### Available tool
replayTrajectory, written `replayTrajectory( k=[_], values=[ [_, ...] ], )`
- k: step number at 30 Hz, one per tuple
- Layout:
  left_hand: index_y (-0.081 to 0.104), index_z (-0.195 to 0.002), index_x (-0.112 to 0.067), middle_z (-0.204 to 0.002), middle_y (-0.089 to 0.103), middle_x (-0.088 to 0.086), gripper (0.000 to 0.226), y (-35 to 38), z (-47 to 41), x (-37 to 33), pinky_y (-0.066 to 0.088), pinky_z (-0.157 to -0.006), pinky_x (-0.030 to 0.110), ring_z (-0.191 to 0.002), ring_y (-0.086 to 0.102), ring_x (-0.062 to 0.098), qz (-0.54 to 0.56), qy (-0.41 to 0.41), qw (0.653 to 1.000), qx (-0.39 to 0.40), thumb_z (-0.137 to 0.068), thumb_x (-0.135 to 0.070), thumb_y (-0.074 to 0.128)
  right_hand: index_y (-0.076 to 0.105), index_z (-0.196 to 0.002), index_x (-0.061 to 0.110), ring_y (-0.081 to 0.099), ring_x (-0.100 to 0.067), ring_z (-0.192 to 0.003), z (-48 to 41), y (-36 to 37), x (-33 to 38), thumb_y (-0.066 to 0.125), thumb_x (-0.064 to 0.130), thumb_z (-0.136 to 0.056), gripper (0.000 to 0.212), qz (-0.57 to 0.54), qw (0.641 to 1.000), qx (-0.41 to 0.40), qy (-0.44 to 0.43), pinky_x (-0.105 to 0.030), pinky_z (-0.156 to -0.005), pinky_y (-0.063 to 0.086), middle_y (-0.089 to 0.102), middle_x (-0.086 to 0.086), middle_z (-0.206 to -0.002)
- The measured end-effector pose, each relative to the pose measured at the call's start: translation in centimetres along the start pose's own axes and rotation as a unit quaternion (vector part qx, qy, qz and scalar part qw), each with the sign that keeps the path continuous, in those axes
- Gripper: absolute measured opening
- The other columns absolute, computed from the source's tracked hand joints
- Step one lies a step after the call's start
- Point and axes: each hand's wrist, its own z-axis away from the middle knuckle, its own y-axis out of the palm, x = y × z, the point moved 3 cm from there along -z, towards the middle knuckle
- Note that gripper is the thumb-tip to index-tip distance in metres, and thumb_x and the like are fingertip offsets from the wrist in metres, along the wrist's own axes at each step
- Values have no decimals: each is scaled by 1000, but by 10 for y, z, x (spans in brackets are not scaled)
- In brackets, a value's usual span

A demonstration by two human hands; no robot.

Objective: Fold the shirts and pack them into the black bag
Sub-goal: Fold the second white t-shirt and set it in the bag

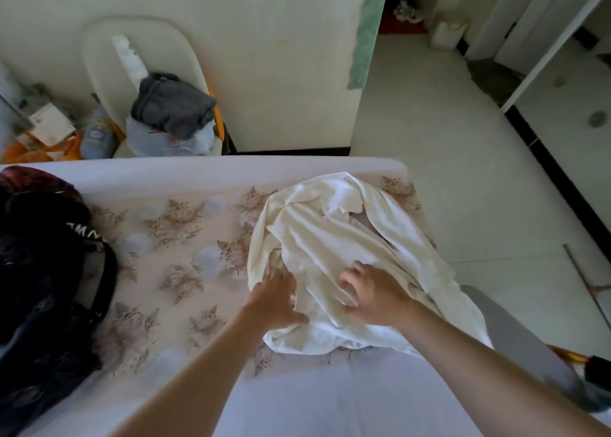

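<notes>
Two bare forearms reach fwd over the near edge of a bed (205, 172), both hands on a white shirt (330, 235). The left hand (277, 299) lies at the shirt's near-left hem w/ fingers stretched out and thumb spread, flat against the cloth; it is motion-blurred, so finer detail of the fingertips can't be made out. The right hand (370, 293), just beside it and a bit further right, has its fingers curled down into the fabric, gripping a bunched fold near the shirt's middle.

The shirt is unfolded and heavily creased, spread in a loose heap along the bed's right side, from close to the near edge up almost to the far-right corner. Part of it trails over a grey cover (509, 331) at the right edge.

The bed carries a pale sheet (178, 225) printed w/ brownish flower motifs, bare across the middle. At the left edge, well apart from the shirt, sits the black bag (43, 288), slumped, w/ a strap looping off its right side and white lettering near the top; whether it is zipped can't be told.

Beyond the far edge, against the wall, a white chair (109, 40) holds a grey garment (172, 106) piled on lighter items. Left of that, boxes and an orange bag (20, 152) crowd the floor. To the far right, a green cloth (367, 30) hangs at the wall corner beside a tiled floor (429, 139) leading to a doorway.
</notes>
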Motion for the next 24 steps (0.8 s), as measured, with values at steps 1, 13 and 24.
replayTrajectory(
  k=[1,13,24],
  values=[
    [47,-109,-24,-110,48,-7,53,9,3,4,48,-84,33,-102,51,18,-6,-6,1000,16,-72,-50,75,52,-100,28,52,-20,-86,6,9,-3,55,53,-69,40,40,999,3,-1,-36,-76,43,48,5,-103],
    [63,-107,-21,-85,66,-1,20,-105,0,20,49,-56,32,-78,64,25,148,-45,933,-324,-101,-33,47,74,-95,16,58,-33,-73,5,-69,-23,64,8,-81,19,134,931,-283,190,-37,-62,45,59,-10,-84],
    [59,-120,-39,-136,46,-11,39,14,-7,-56,37,-106,37,-129,42,15,-24,190,981,36,-83,-37,69,58,-97,25,51,-20,-119,45,32,-20,71,30,-73,27,-168,977,-68,113,-28,-98,44,58,5,-128]
  ],
)
